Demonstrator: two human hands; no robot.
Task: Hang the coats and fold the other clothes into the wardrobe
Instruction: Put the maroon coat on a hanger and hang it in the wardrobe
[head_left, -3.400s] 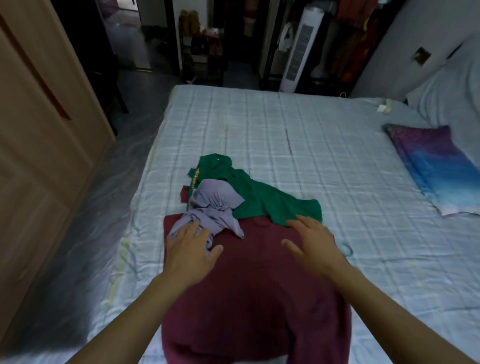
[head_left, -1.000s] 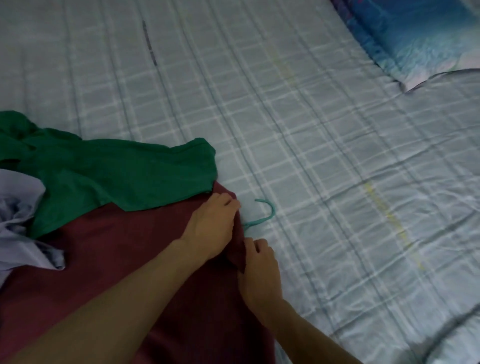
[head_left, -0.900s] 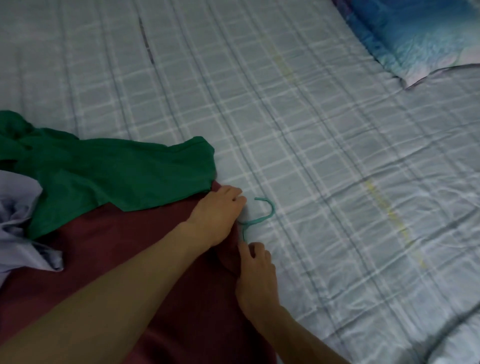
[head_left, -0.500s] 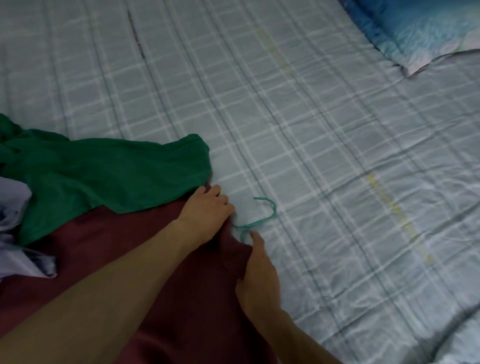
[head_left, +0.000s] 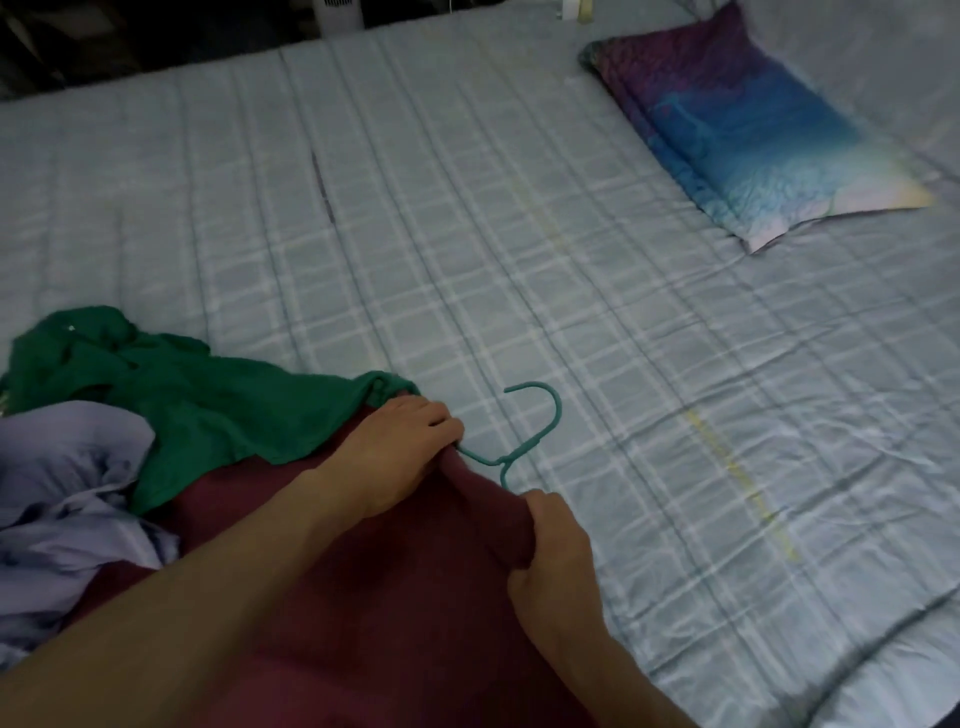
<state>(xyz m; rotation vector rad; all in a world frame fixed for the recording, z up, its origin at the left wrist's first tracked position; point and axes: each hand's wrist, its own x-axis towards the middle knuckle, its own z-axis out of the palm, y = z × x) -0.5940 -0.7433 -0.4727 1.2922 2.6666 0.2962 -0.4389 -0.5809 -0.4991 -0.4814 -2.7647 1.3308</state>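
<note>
Closest to me, the maroon garment (head_left: 363, 623) lies spread on the bed and fills the lower part of my view. My right hand (head_left: 550, 561) is clenched round a bunched fold at its top edge. Just beyond, my left hand (head_left: 400, 457) has its fingers curled over the same cloth, right where one arm of the teal hanger (head_left: 557, 415) disappears into it. The hook and neck of the hanger stick out onto the sheet; the rest is hidden under the fabric, so I cannot tell how well it sits in the shoulders.

To the left, a green garment (head_left: 208, 405) overlaps the maroon one's far edge, and a crumpled lavender garment (head_left: 67, 483) lies on both. Neither is folded.

Farther off, the checked bed (head_left: 467, 234) stretches away, with a blue and purple pillow (head_left: 753, 119) at the far right.

I judge the task to be at an early stage: one piece is being fitted on its hanger, nothing is hung, two pieces wait to be folded, and the wardrobe is out of view.
</note>
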